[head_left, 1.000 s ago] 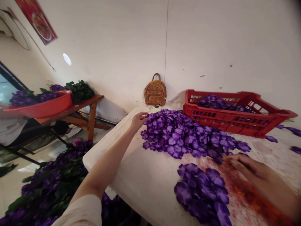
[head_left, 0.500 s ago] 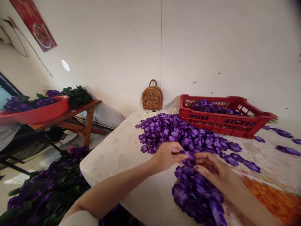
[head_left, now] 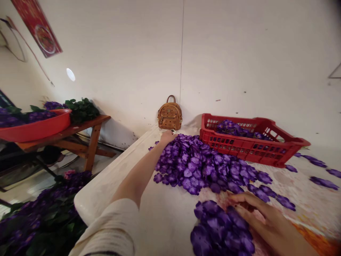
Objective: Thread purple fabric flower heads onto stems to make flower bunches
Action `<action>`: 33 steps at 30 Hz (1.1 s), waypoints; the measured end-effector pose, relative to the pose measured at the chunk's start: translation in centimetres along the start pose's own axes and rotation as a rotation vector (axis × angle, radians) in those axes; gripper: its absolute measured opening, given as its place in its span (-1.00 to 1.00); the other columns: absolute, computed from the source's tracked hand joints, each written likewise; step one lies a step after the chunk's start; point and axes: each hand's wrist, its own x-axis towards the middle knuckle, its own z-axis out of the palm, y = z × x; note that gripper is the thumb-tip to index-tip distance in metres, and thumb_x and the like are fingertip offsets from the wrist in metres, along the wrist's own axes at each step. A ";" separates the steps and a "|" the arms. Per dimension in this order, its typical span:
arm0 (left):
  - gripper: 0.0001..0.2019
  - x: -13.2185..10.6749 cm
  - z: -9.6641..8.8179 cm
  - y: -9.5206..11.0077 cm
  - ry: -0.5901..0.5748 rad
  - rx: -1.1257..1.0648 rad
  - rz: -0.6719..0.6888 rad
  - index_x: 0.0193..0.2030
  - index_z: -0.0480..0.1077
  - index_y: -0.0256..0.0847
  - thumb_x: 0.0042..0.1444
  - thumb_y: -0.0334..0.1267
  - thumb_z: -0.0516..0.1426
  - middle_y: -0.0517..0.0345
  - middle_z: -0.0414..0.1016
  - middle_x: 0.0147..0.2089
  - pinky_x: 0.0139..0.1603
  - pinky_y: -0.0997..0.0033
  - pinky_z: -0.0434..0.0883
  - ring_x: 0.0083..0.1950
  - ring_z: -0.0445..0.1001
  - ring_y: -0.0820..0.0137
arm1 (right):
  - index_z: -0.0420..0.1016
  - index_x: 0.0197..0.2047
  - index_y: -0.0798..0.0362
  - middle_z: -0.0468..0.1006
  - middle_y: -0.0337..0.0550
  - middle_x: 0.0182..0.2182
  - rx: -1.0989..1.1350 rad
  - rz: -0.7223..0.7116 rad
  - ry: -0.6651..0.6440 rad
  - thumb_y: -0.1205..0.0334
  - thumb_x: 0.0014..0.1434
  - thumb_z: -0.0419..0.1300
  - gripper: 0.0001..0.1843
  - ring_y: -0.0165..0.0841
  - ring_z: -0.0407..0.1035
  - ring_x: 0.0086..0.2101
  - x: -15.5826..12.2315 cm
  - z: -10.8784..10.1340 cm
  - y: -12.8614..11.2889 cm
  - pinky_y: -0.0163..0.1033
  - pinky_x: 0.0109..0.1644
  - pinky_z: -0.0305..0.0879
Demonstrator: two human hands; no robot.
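A big heap of purple fabric flower petals (head_left: 202,161) covers the middle of the white table (head_left: 125,177). My left hand (head_left: 167,136) reaches out to the heap's far left edge, fingers curled down onto the petals; whether it holds one is hidden. A smaller pile of purple petals (head_left: 218,229) lies near the front. My right hand (head_left: 262,220) rests flat on that pile's right side, fingers stretched out.
A red plastic crate (head_left: 250,142) with purple petals stands at the back right. A small tan backpack (head_left: 169,115) leans on the wall. Left, a wooden bench (head_left: 80,131) carries a red basin (head_left: 34,126) of flowers; purple flower bunches (head_left: 39,217) lie on the floor.
My left hand left the near pile, where both hands met half a second ago, and stretched back to the heap's far edge. My right hand flattened onto the near pile.
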 end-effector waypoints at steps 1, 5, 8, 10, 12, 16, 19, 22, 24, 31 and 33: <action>-0.79 1.3 1.0 0.0 -0.023 0.014 -0.039 -0.40 0.57 -0.27 0.12 -0.16 0.31 -0.19 0.66 -0.22 0.05 0.20 0.45 0.04 0.61 -0.03 | 0.71 -0.16 -0.13 0.74 -0.04 -0.12 -0.004 -0.002 -0.007 -0.24 0.26 0.13 -0.55 -0.09 0.63 -0.10 0.1 -0.3 0.2 -0.08 -0.02 0.58; -0.72 4.4 4.8 0.8 -0.090 0.024 -0.143 -0.12 0.57 -0.36 0.16 -0.16 0.34 -0.25 0.60 0.02 0.13 0.09 0.46 0.16 0.55 -0.01 | 0.72 -0.12 -0.13 0.74 -0.03 -0.13 -0.053 -0.018 -0.035 -0.20 0.32 0.11 -0.55 -0.10 0.64 -0.12 0.2 -0.7 1.7 -0.13 -0.06 0.59; -0.64 5.6 6.5 1.0 -0.132 -0.030 -0.145 0.16 0.45 -0.26 0.32 -0.12 0.23 -0.10 0.50 0.17 0.12 0.05 0.53 0.13 0.53 0.17 | 0.71 -0.12 -0.15 0.74 -0.08 -0.16 -0.078 -0.027 -0.021 -0.20 0.32 0.11 -0.57 -0.13 0.65 -0.15 -0.1 -0.7 2.5 -0.19 -0.09 0.58; -0.68 6.0 6.9 1.0 -0.158 -0.081 -0.128 0.14 0.46 -0.23 0.34 -0.12 0.21 -0.05 0.50 0.14 0.07 0.11 0.55 0.08 0.54 0.23 | 0.71 -0.13 -0.15 0.75 -0.09 -0.18 -0.081 -0.019 0.016 -0.20 0.31 0.13 -0.58 -0.14 0.65 -0.17 -0.3 -0.8 2.7 -0.21 -0.12 0.58; -0.77 6.1 6.9 0.8 -0.171 -0.145 -0.107 -0.06 0.55 -0.27 0.26 -0.16 0.28 0.01 0.59 -0.05 -0.02 0.26 0.54 -0.03 0.55 0.27 | 0.71 -0.13 -0.15 0.75 -0.10 -0.18 -0.075 -0.023 0.031 -0.21 0.31 0.13 -0.58 -0.14 0.65 -0.18 -0.5 -0.9 2.8 -0.22 -0.13 0.58; -0.77 5.1 5.1 0.6 -0.159 -0.339 -0.056 -0.32 0.60 -0.30 0.13 -0.13 0.34 0.17 0.53 -0.45 -0.28 0.46 0.41 -0.32 0.50 0.38 | 0.72 -0.11 -0.18 0.75 -0.14 -0.20 -0.080 -0.069 -0.008 -0.20 0.32 0.12 -0.59 -0.17 0.65 -0.21 -0.7 -1.2 2.7 -0.24 -0.16 0.58; -0.67 3.3 2.7 0.5 -0.160 -0.489 -0.023 -0.25 0.60 -0.31 0.14 -0.01 0.33 0.15 0.52 -0.45 -0.35 0.47 0.37 -0.44 0.43 0.47 | 0.72 -0.14 -0.18 0.75 -0.12 -0.24 -0.088 -0.076 0.039 -0.27 0.31 0.10 -0.53 -0.17 0.66 -0.24 -0.8 -1.1 2.1 -0.22 -0.20 0.59; -0.59 1.0 0.6 0.2 -0.177 -0.579 0.003 -0.27 0.59 -0.32 0.08 0.07 0.36 0.09 0.55 -0.40 -0.34 0.47 0.37 -0.43 0.43 0.49 | 0.73 -0.20 -0.15 0.76 -0.07 -0.26 -0.077 -0.082 0.113 -0.35 0.28 0.07 -0.44 -0.12 0.67 -0.25 -0.7 -0.7 1.1 -0.16 -0.18 0.62; -0.57 -0.5 -0.4 -0.2 -0.193 -0.605 0.023 -0.28 0.61 -0.32 0.06 0.10 0.36 0.06 0.58 -0.37 -0.36 0.49 0.34 -0.42 0.42 0.49 | 0.74 -0.20 -0.15 0.76 -0.06 -0.24 -0.082 -0.096 0.104 -0.35 0.28 0.07 -0.45 -0.11 0.68 -0.23 -0.7 -0.6 0.6 -0.13 -0.17 0.63; -0.59 -3.6 -1.7 -1.2 -0.220 -0.585 0.090 -0.32 0.65 -0.30 0.09 0.10 0.31 0.01 0.66 -0.28 -0.42 0.50 0.25 -0.43 0.38 0.48 | 0.73 -0.17 -0.14 0.76 -0.06 -0.15 -0.085 -0.077 0.062 -0.32 0.28 0.07 -0.46 -0.05 0.67 -0.16 -0.6 -0.7 0.7 -0.03 -0.09 0.62; -0.60 -4.0 -2.0 -1.4 -0.218 -0.557 0.095 -0.31 0.66 -0.30 0.10 0.09 0.31 0.01 0.65 -0.31 -0.40 0.49 0.28 -0.42 0.41 0.45 | 0.73 -0.17 -0.13 0.76 -0.05 -0.16 -0.094 -0.074 0.037 -0.28 0.29 0.07 -0.47 -0.05 0.66 -0.16 -0.5 -0.7 1.0 -0.02 -0.07 0.61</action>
